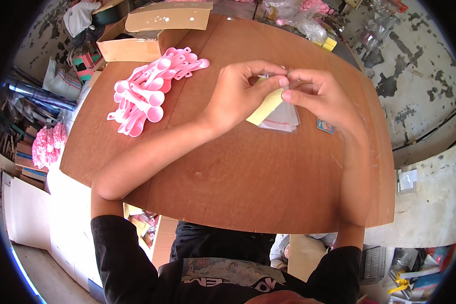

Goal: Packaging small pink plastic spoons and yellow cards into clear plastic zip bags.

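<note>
What seems to be clear plastic [289, 71] is pinched by the left hand [240, 91] and right hand [323, 96] over the table [213, 172] (by the tips, perhaps because it's thin); pink spoons [146, 95] are heaped aside.

Yellow piece [266, 108] partly hidden by left hand [239, 94]; clear bag [285, 9] cut off at upper edge.
</note>
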{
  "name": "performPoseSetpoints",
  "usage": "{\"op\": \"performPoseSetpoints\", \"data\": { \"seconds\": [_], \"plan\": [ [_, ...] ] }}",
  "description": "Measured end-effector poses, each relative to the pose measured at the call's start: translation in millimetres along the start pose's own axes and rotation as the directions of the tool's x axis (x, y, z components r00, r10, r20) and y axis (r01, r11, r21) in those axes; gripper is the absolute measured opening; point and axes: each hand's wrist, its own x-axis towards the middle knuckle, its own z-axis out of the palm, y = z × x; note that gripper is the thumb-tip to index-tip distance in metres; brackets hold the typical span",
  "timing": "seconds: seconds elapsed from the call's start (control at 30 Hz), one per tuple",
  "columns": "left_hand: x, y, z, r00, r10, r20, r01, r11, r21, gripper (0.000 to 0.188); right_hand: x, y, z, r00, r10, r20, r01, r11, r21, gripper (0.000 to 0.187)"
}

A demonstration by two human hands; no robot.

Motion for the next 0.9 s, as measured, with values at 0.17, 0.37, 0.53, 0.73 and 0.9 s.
{"op": "performPoseSetpoints", "data": {
  "seconds": [0.17, 0.37, 0.53, 0.73, 0.9],
  "plan": [
    [3, 1, -3, 0.992, -0.116, -0.049, 0.116, 0.993, -0.008, 0.018, 10, 8, 11, 0.999, 0.037, -0.008, -0.037, 0.999, 0.005, 0.026],
    [0, 0, -6, 0.988, -0.152, -0.008, 0.152, 0.987, 0.045, 0.020, 12, 0, 14, 0.994, 0.058, 0.093, -0.053, 0.997, -0.059, 0.027],
    [-1, -6, -6, 0.983, -0.164, 0.080, 0.152, 0.978, 0.140, 0.022, 12, 11, 13, 0.970, 0.188, 0.152, -0.177, 0.981, -0.080, 0.024],
    [-3, -1, -7, 0.989, -0.119, 0.089, 0.087, 0.949, 0.304, 0.049, 18, 23, 14, 0.989, 0.094, 0.117, -0.099, 0.994, 0.039, 0.023],
    [-8, -2, -27, 0.883, -0.408, 0.231, 0.343, 0.899, 0.272, 0.050, 37, 28, -24, 0.996, 0.088, 0.022, -0.091, 0.979, 0.183, 0.027]
  ]
}}
